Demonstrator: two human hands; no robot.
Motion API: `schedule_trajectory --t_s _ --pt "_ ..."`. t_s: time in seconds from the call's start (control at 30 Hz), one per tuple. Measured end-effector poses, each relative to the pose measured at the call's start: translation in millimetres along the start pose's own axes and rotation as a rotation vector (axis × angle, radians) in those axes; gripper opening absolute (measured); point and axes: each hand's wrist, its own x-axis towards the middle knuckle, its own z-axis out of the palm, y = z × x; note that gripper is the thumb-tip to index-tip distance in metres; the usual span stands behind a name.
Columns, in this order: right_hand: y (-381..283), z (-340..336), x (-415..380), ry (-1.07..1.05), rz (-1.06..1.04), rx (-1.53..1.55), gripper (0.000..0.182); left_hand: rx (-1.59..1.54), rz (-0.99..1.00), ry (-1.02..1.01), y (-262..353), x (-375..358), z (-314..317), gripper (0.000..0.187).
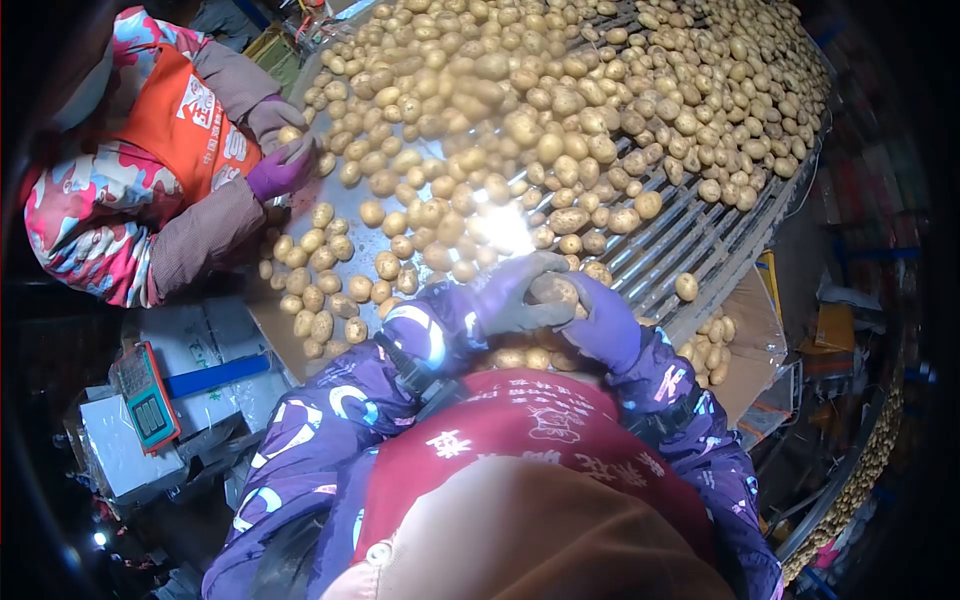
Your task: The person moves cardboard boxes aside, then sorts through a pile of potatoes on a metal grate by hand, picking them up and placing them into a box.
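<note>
A brown potato [553, 291] is held between my two gloved hands, just in front of my red apron. My left hand [517, 296], in a grey and purple glove, curls around it from the left. On the other side, my right hand [606, 322] closes on the same potato; its fingertips are partly hidden. Below the hands, several potatoes [525, 357] lie close to the apron. Beyond them, loose potatoes [430, 220] cover much of the metal sorting table [352, 262].
Metal slats [690, 250] slope down at the right under a large heap of potatoes [560, 90]. A cardboard box [757, 330] with potatoes stands at the right. At the left, a co-worker's gloved hands [285, 165] hold a potato; a scale [147, 400] sits below among white boxes [215, 335].
</note>
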Motion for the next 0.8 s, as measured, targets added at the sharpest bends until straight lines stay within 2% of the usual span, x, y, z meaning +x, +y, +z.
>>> schedule_trajectory --t_s 0.03,0.1,0.17,0.3,0.37,0.43,0.47,0.53,0.6,0.7,0.73,0.8 --pt "-29.9 4.7 4.0 -0.023 0.011 -0.083 0.053 0.012 0.005 -0.022 -3.9 1.5 -0.1 0.050" --pt "-20.4 4.4 2.4 0.001 -0.044 -0.104 0.053 0.034 0.017 -0.070 -10.0 4.2 -0.6 0.044" --pt "-10.3 3.1 3.2 0.002 -0.113 -0.162 0.053 0.148 0.060 -0.027 -1.9 0.1 -4.6 0.038" --pt "-8.8 2.5 4.9 -0.049 -0.091 -0.103 0.053 0.240 0.166 0.060 -7.2 -0.9 -2.8 0.032" --pt "0.9 6.1 6.3 -0.013 -0.097 -0.207 0.054 0.135 0.289 -0.060 -23.1 8.3 -8.5 0.030" --pt "5.1 6.6 5.3 0.009 -0.089 -0.292 0.055 0.202 0.441 0.039 -35.9 10.9 -4.9 0.033" --pt "-6.2 8.6 4.8 -0.001 -0.071 -0.291 0.055 0.323 0.530 0.201 -34.7 9.5 0.0 0.033" --pt "-11.8 8.1 6.2 -0.024 -0.090 -0.304 0.055 0.399 0.481 0.270 -35.2 6.9 -0.3 0.034" --pt "-7.1 3.6 5.7 -0.024 -0.152 -0.364 0.055 0.304 0.216 0.079 -15.1 5.5 -14.4 0.036" --pt "1.0 0.5 4.9 0.010 -0.180 -0.486 0.052 -0.192 -0.019 -0.086 -37.5 11.2 1.2 0.039" --pt "0.5 0.1 5.2 0.002 -0.166 -0.494 0.051 -0.295 -0.104 -0.100 -43.4 11.5 5.9 0.038" --pt "-12.1 0.5 7.8 -0.091 -0.079 -0.391 0.048 -0.320 -0.282 -0.028 -17.6 8.9 2.1 0.029"
